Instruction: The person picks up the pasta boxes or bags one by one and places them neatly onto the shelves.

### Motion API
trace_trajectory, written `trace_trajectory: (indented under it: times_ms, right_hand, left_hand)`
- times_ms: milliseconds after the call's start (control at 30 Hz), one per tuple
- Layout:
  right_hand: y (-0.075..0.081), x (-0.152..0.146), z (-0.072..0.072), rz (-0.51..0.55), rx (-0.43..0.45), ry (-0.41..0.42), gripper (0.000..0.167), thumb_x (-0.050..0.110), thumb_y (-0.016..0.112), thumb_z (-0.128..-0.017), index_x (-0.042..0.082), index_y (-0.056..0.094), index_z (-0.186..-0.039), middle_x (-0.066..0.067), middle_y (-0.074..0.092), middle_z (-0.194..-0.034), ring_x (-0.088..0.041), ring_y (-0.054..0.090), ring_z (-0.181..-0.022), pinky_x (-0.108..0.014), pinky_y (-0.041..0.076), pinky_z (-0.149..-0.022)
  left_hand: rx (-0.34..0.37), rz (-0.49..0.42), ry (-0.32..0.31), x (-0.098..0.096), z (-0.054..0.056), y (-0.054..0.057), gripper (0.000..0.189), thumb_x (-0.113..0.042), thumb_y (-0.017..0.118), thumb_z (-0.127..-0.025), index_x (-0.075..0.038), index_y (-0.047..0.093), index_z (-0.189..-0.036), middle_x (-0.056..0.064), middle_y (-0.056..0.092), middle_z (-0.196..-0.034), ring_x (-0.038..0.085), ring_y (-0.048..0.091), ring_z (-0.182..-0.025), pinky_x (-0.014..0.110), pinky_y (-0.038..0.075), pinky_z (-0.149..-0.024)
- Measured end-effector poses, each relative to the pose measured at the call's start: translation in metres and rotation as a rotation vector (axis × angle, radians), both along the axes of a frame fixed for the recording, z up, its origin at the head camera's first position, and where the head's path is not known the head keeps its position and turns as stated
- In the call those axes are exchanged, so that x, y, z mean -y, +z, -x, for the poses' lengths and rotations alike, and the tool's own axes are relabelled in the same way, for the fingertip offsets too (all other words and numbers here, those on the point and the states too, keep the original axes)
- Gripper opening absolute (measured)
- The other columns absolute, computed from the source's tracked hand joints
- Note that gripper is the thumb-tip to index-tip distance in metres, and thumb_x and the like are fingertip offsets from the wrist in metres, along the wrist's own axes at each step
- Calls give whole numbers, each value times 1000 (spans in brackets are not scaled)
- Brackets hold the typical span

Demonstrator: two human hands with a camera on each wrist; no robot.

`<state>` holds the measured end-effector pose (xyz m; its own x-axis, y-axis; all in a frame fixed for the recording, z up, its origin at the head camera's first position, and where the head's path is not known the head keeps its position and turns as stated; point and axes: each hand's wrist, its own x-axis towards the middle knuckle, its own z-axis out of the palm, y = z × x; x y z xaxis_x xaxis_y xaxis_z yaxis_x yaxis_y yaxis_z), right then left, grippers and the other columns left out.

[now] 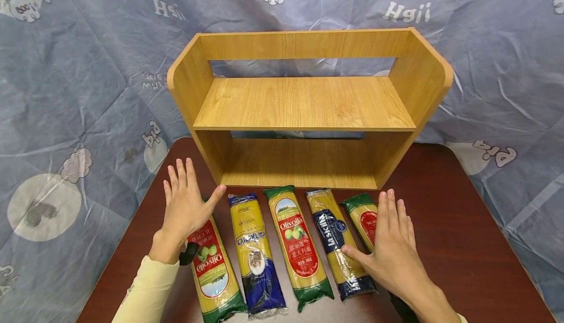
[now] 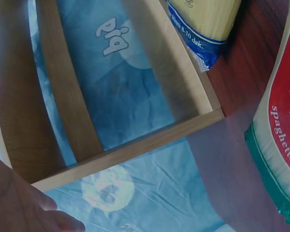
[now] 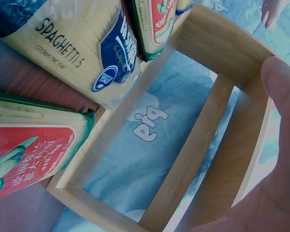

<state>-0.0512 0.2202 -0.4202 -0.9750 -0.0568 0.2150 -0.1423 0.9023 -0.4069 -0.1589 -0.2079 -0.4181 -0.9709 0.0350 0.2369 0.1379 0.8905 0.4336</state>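
My left hand is spread with straight fingers above a yellow, red and green Olivoilà spaghetti pack, partly covering its top. To its right lies a yellow and blue Ankara pasta pack, followed by another Olivoilà spaghetti pack in the middle. A La Sicilia spaghetti pack with a dark blue label lies beside the right hand, whose thumb overlaps it in the head view. Behind that hand, one more Olivoilà pack is partly hidden. Both hands hold nothing.
A two-tier wooden shelf stands at the back of the dark red-brown table. The packs lie in a row before its lower board. A blue-grey printed cloth hangs behind and at the sides.
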Motion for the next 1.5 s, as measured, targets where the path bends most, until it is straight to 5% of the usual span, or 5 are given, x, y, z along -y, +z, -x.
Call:
trace_trajectory:
  times_ms: [300,567,1100,1500]
  right_hand:
    - [-3,-9,-6,61,21,-44,139,56,85,-76,4,-13,-160,-18,-13,-168,-46,-10,-151,-65,-5,-116]
    - [-4,-17,-11,140,103,-49,140,56,83,-78,3,-18,-158,-22,-16,-166,-51,-8,-149,-66,-2,-116]
    - [-16,-36,-15,214,304,-155,149,53,88,-73,0,-24,-155,-42,0,-158,-64,8,-140,-82,20,-99]
    - [-33,-52,-21,174,418,-196,150,61,84,-74,-10,-25,-151,-51,7,-150,-69,15,-131,-80,18,-101]
  left_hand:
    - [-25,-200,-7,7,27,-5,111,-62,59,-94,2,-3,-160,25,-2,-167,45,-5,-152,62,6,-119]
    - [-1,-341,23,11,47,-4,111,-57,66,-93,-2,-1,-162,26,18,-164,47,30,-145,63,30,-111]
    - [-89,-572,-17,11,75,-6,91,-44,69,-96,-3,21,-160,17,38,-159,33,45,-140,50,40,-109]
    - [-93,-656,-67,17,97,4,84,-33,71,-97,-6,23,-160,15,42,-156,29,44,-141,44,38,-111]
